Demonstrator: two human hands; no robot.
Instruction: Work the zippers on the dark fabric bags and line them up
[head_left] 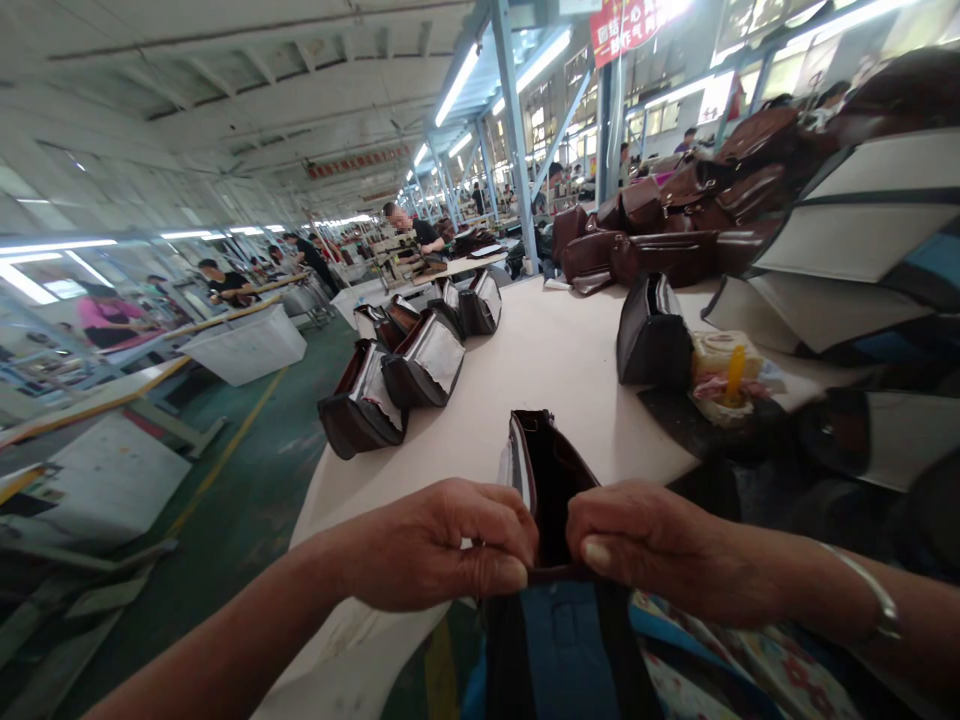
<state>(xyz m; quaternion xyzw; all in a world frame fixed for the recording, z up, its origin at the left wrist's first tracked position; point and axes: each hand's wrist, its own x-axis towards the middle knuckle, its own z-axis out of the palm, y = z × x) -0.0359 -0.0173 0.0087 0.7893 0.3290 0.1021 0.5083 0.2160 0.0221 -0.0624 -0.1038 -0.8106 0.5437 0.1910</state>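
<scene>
A dark brown leather bag stands open at the near edge of the white table. My left hand is closed on the left side of its near rim, thumb pressed against fingers. My right hand pinches the right side of the same rim; a silver bangle is on that wrist. The bag's dark inside shows between the two hands.
Several dark bags lie along the table's left edge. Another dark bag and a roll of tape with a yellow tool sit at right. Brown bags are piled behind. White-and-black panels are stacked far right. Other people work at distant tables.
</scene>
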